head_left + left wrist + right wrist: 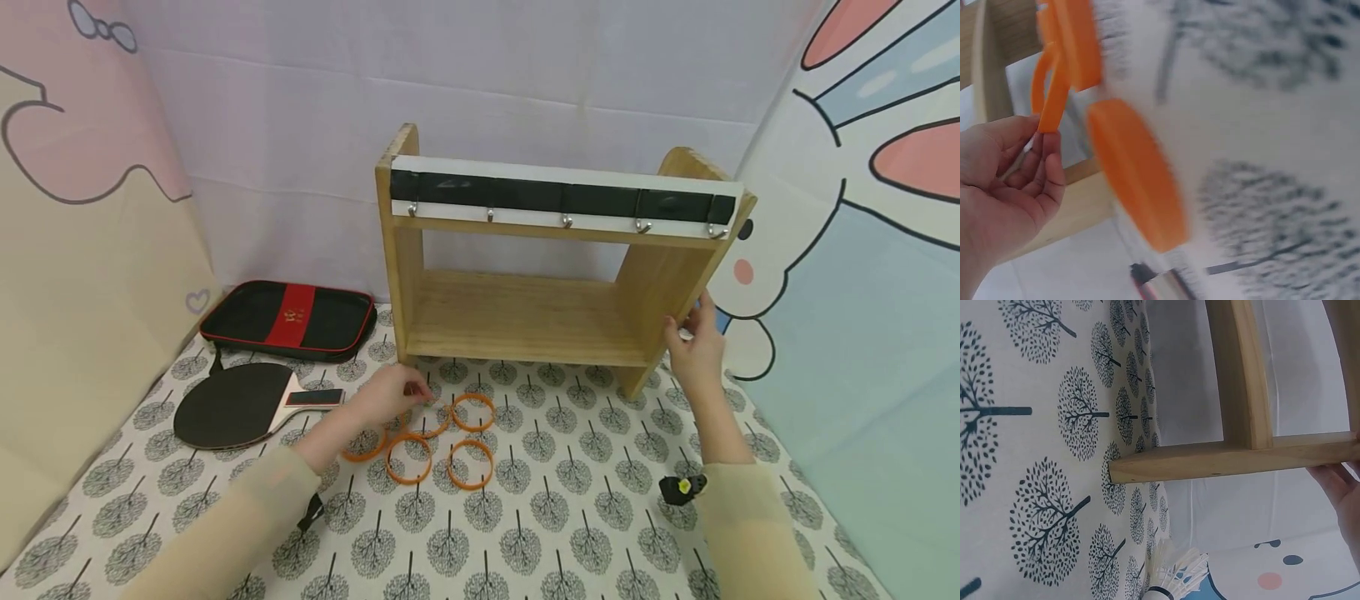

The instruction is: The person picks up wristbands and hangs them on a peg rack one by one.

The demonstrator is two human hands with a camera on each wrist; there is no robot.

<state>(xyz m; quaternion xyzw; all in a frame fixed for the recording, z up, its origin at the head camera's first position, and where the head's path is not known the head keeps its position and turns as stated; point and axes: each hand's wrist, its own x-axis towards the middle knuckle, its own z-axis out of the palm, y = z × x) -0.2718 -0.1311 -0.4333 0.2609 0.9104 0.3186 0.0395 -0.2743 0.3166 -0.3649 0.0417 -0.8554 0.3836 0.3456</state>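
Note:
My left hand [390, 393] is low over the tabletop, left of centre. In the left wrist view, its thumb and fingertips pinch the edge of an orange ring [1055, 103]. Several similar orange rings [470, 465] lie on the cloth around that hand. A wooden rack [525, 317] with a row of metal hooks [567, 221] along its upper front stands at the back. My right hand [696, 346] grips the front edge of its right side panel [1210, 461], with the thumb on the inner side in the head view. The far fingers are partly hidden behind the panel.
A black table tennis bat [232, 407] lies at the left, in front of a black and red case [288, 317]. A shuttlecock [1179, 575] sits near the rack's right side. Printed cloth [525, 517] covers the table, and fabric walls [480, 92] enclose three sides.

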